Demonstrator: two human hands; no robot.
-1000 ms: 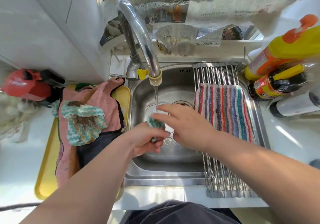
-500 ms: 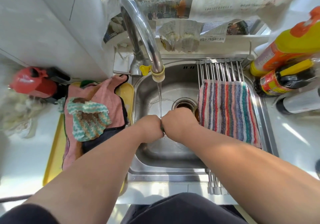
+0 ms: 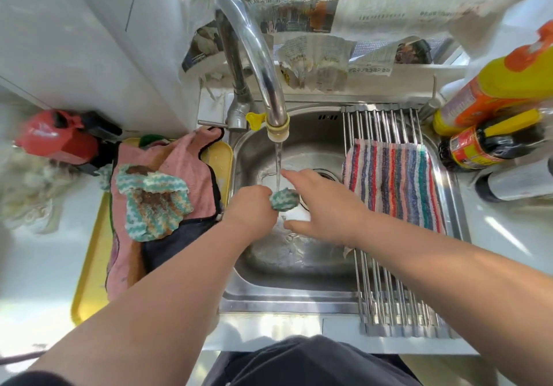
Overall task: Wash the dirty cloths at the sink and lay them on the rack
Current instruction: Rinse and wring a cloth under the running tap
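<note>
Over the steel sink (image 3: pixel 299 269), my left hand (image 3: pixel 251 209) grips a balled-up teal-and-white knitted cloth (image 3: pixel 284 197) under the running stream from the tap (image 3: pixel 257 56). My right hand (image 3: pixel 323 206) hovers just right of the cloth with fingers spread and straight, holding nothing. A striped towel (image 3: pixel 392 182) lies flat on the metal roll-up rack (image 3: pixel 386 284) across the sink's right side. On the yellow tray (image 3: pixel 89 266) at the left lie a stained teal knitted cloth (image 3: pixel 152 203), a pink cloth (image 3: pixel 179 164) and a dark cloth (image 3: pixel 170 245).
Bottles stand right of the sink: a yellow-orange one (image 3: pixel 496 86), a dark sauce bottle (image 3: pixel 490 143) and a pale one (image 3: pixel 517 185). A red object (image 3: pixel 57 137) sits far left. Newspaper (image 3: pixel 314 56) covers the wall behind the tap.
Both fists were pressed together wringing the cloth under the water; now my right hand has let go and opened, leaving the cloth balled in my left hand.
</note>
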